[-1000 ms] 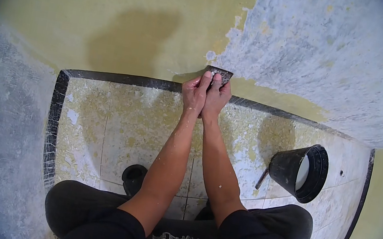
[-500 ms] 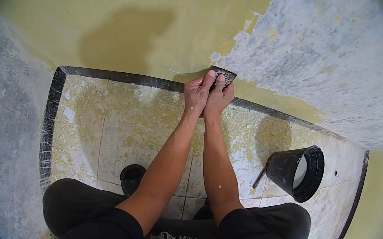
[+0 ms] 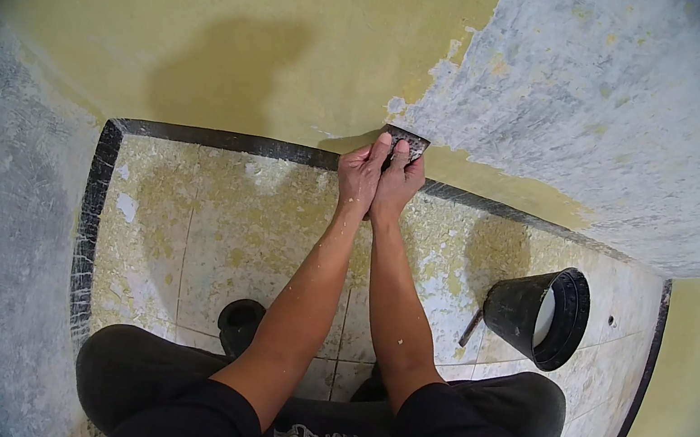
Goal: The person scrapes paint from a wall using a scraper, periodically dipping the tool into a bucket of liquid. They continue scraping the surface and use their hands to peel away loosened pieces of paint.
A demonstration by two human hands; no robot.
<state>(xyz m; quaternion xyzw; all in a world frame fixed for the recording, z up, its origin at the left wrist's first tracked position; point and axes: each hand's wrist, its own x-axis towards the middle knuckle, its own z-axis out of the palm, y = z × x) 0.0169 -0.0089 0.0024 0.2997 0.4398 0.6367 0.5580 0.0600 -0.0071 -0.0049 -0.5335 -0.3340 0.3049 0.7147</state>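
Both hands are closed together around a paint scraper (image 3: pixel 408 144), its dark, flake-speckled blade wide and turned toward the wall. My left hand (image 3: pixel 358 178) grips from the left and my right hand (image 3: pixel 395 185) from the right, thumbs side by side at the base of the blade. Most of the handle is hidden inside my fingers. The blade's edge lies at the low part of the yellow-painted wall (image 3: pixel 349 54), just under the ragged border where the paint gives way to bare grey plaster (image 3: pixel 587 110).
A black bucket (image 3: pixel 517 311) with something whitish inside lies tilted on the right, a stick-like handle (image 3: pixel 471 327) beside it. Paint flakes cover the tiled floor (image 3: pixel 249 221). A black skirting strip (image 3: pixel 225 141) edges the wall. A dark sandal (image 3: pixel 240 326) shows near my left knee.
The scraper and both hands have shifted slightly down the wall, still gripped the same way. The view has moved a little; the bucket stays in place.
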